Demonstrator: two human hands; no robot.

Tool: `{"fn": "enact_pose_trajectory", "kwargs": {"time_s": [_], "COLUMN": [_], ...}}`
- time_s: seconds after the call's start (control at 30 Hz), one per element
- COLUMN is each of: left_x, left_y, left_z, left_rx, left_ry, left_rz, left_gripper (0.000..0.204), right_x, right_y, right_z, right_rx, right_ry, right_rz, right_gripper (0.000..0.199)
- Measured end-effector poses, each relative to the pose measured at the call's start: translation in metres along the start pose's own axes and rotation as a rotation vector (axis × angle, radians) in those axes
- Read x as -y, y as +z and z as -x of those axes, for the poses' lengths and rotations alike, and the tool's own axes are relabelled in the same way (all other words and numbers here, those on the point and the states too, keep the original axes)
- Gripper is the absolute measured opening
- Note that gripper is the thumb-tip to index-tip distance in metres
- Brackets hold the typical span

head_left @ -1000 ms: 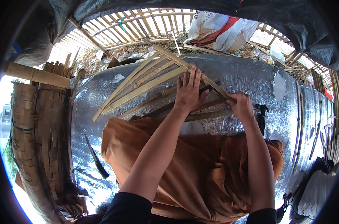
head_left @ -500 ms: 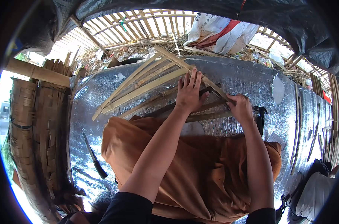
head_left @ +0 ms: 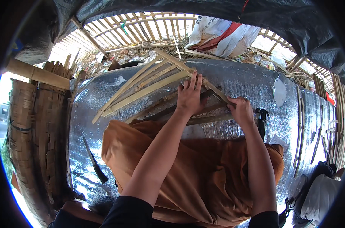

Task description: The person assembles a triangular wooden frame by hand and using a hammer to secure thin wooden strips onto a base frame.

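Observation:
A crosspiece of split bamboo (head_left: 174,60) slants from the upper left down to my right hand. Several bamboo slats (head_left: 149,90) fan out from it toward the lower left, over a foil-faced sheet. My left hand (head_left: 190,97) lies flat on the frame where a slat meets the crosspiece, fingers stretched out and slightly apart. At the crosspiece's lower end, my right hand (head_left: 241,112) is closed round the bamboo, thumb on top. Darker slats (head_left: 214,118) pass beneath both hands. Close to the right hand lies a hammer (head_left: 262,121) with a black head.
Brown cloth (head_left: 180,178) covers my lap. A long-bladed knife (head_left: 95,161) with a dark handle rests on the silver foil sheet (head_left: 252,81) at left. Rolled woven bamboo (head_left: 23,136) stands along the left side. Thin sticks (head_left: 301,131) lie at right; a white sack (head_left: 222,36) is beyond.
The view has shifted slightly. Both hands keep nearly the same places on the bamboo frame.

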State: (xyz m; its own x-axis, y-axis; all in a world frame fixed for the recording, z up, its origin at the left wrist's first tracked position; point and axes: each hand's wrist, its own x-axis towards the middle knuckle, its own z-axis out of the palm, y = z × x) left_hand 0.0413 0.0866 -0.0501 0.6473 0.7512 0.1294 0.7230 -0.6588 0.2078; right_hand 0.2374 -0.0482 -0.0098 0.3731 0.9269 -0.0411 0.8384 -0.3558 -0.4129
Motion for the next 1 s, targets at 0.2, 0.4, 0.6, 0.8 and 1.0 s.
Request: {"fn": "enact_pose_trajectory", "kwargs": {"time_s": [0.2, 0.4, 0.6, 0.8, 1.0], "left_x": [0.001, 0.001, -0.002, -0.002, 0.002], "left_y": [0.000, 0.000, -0.001, 0.000, 0.003], "left_z": [0.001, 0.000, -0.001, -0.001, 0.000], "left_rx": [0.007, 0.011, 0.020, 0.018, -0.010], "left_ry": [0.004, 0.011, 0.001, -0.006, 0.007], "left_rz": [-0.018, -0.013, -0.013, -0.014, 0.019], "left_gripper": [0.104, 0.104, 0.101, 0.100, 0.100], "right_x": [0.000, 0.001, 0.000, -0.005, -0.025], "right_y": [0.000, -0.001, -0.003, -0.007, -0.034], "right_z": [0.001, 0.000, 0.001, -0.001, -0.007], "right_rx": [-0.004, 0.005, 0.004, 0.022, 0.053], "right_ry": [0.001, 0.007, 0.010, -0.007, 0.089], "right_rz": [-0.019, -0.031, -0.046, -0.082, -0.123], "right_gripper": [0.035, 0.034, 0.034, 0.039, 0.048]}}
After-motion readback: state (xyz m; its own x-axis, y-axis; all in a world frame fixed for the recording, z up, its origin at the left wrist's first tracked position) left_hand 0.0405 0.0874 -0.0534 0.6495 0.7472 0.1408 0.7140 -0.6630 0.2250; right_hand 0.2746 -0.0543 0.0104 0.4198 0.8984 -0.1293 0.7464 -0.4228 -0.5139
